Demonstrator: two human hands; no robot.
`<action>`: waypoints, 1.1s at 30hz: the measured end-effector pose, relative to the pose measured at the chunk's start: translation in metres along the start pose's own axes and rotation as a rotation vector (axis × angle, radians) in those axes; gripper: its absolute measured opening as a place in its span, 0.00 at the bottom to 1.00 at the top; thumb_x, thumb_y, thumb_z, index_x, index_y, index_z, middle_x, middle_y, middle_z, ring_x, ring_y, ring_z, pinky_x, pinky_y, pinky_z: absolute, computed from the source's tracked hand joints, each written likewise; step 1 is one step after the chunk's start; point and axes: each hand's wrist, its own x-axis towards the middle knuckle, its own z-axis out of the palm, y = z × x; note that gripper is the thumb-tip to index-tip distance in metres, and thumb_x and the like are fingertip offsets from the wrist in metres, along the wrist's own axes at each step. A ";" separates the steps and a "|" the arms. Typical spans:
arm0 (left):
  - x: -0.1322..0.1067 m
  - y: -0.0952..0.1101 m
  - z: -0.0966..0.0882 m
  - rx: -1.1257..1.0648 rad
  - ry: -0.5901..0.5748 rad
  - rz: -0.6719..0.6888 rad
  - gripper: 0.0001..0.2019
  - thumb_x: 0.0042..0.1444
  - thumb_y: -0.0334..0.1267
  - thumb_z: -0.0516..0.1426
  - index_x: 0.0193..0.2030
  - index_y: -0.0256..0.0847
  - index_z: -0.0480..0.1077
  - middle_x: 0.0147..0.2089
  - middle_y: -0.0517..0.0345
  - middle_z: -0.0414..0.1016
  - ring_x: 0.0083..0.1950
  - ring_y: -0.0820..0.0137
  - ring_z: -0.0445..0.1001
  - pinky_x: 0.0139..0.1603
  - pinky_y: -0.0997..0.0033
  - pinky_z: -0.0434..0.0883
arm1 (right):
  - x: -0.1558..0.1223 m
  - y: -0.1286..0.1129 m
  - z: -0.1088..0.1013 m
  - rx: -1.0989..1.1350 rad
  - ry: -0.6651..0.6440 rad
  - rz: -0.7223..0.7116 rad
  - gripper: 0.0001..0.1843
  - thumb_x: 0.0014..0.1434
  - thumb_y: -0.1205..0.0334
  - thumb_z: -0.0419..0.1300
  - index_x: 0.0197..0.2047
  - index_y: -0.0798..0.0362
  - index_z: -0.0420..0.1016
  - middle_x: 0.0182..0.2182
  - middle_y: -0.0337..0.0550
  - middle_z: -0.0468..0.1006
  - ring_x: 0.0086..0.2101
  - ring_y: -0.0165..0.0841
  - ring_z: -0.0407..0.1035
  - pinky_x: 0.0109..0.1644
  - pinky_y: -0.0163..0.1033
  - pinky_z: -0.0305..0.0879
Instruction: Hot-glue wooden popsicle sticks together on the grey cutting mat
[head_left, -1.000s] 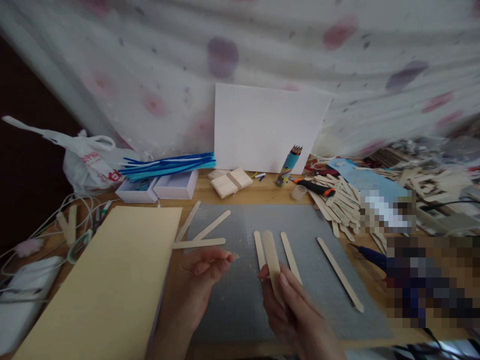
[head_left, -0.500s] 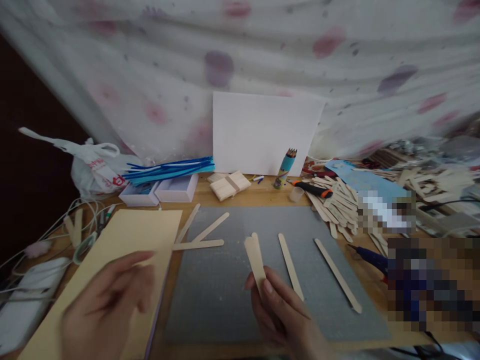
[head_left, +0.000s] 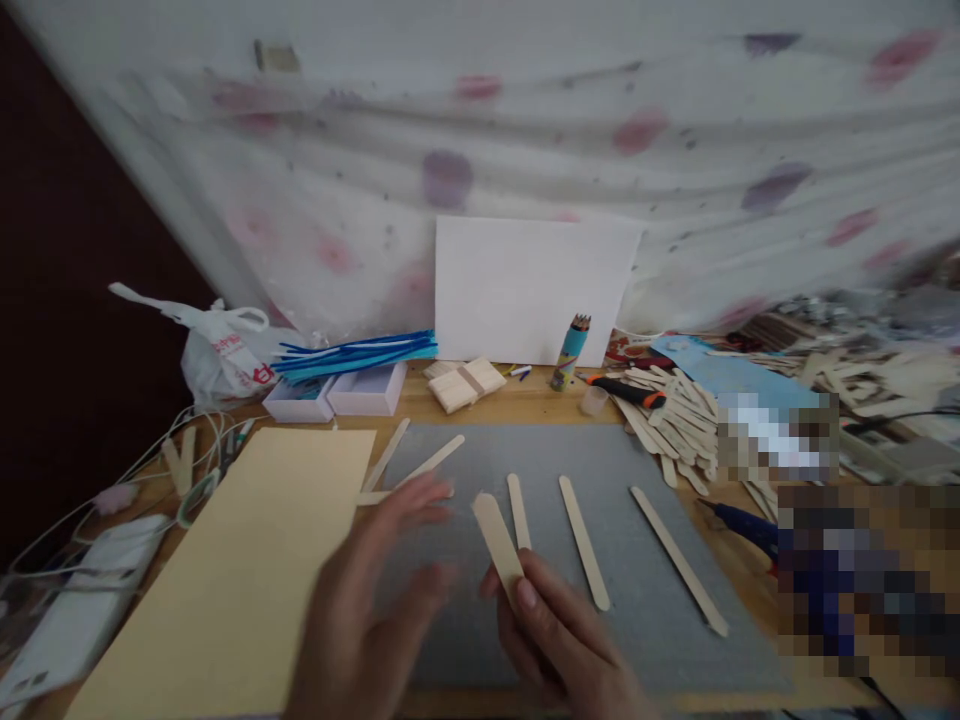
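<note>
My right hand (head_left: 551,630) grips a wooden craft stick (head_left: 496,540) between thumb and fingers, its rounded end tilted up and away from me. A second stick may lie flush under it; I cannot tell. My left hand (head_left: 375,600), smeared by motion, is open with fingers apart, over the left side of the grey cutting mat (head_left: 465,640). Partly hidden behind my right hand is another craft stick (head_left: 517,505) on the mat. Farther right lie two more, a middle stick (head_left: 583,545) and an outer stick (head_left: 679,560). Behind my left fingers several sticks (head_left: 439,456) rest near the mat's upper left corner.
Yellow paper (head_left: 247,540) covers the table's left side, beside a white power strip (head_left: 82,620) and cables. Along the back stand white boxes (head_left: 367,392) under blue pipe cleaners, a banded stick bundle (head_left: 466,385) and a pencil tube (head_left: 570,355). A stick pile (head_left: 675,420) and pliers (head_left: 626,390) lie right.
My left hand has moved right, from over the yellow paper to the mat beside my right hand. The held stick has shifted slightly left, apart from the stick behind it. The view has tilted up slightly.
</note>
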 end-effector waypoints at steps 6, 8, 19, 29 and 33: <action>0.032 -0.003 0.063 -0.105 -0.178 -0.121 0.07 0.46 0.41 0.68 0.32 0.44 0.80 0.25 0.60 0.80 0.23 0.69 0.76 0.22 0.77 0.73 | -0.010 0.006 -0.009 -0.182 0.101 -0.121 0.28 0.61 0.32 0.53 0.36 0.51 0.70 0.23 0.33 0.56 0.25 0.26 0.51 0.27 0.32 0.49; 0.032 -0.004 0.062 -0.094 -0.157 -0.155 0.06 0.45 0.41 0.68 0.31 0.45 0.81 0.26 0.59 0.82 0.27 0.67 0.79 0.29 0.75 0.76 | -0.013 0.005 -0.013 -0.274 0.078 -0.116 0.28 0.64 0.33 0.48 0.37 0.51 0.69 0.22 0.32 0.53 0.23 0.26 0.49 0.25 0.33 0.45; 0.030 -0.026 0.042 0.338 -0.140 0.179 0.08 0.54 0.45 0.60 0.29 0.48 0.78 0.26 0.62 0.81 0.29 0.67 0.80 0.31 0.76 0.73 | -0.021 0.004 -0.014 -0.614 0.268 -0.150 0.20 0.66 0.44 0.50 0.35 0.48 0.74 0.23 0.36 0.65 0.25 0.30 0.58 0.29 0.34 0.53; 0.033 -0.039 0.029 0.483 -0.084 0.390 0.08 0.55 0.39 0.56 0.30 0.48 0.76 0.24 0.61 0.80 0.24 0.67 0.77 0.28 0.73 0.71 | -0.021 0.007 -0.011 -0.686 0.291 -0.111 0.12 0.63 0.52 0.54 0.35 0.46 0.76 0.24 0.37 0.69 0.26 0.31 0.63 0.29 0.33 0.56; 0.031 -0.046 0.020 0.462 -0.072 0.485 0.06 0.55 0.36 0.58 0.32 0.50 0.78 0.34 0.60 0.84 0.34 0.64 0.81 0.40 0.71 0.72 | -0.019 -0.001 -0.007 -0.689 0.097 0.006 0.11 0.62 0.56 0.54 0.35 0.47 0.78 0.23 0.37 0.67 0.25 0.30 0.60 0.27 0.33 0.53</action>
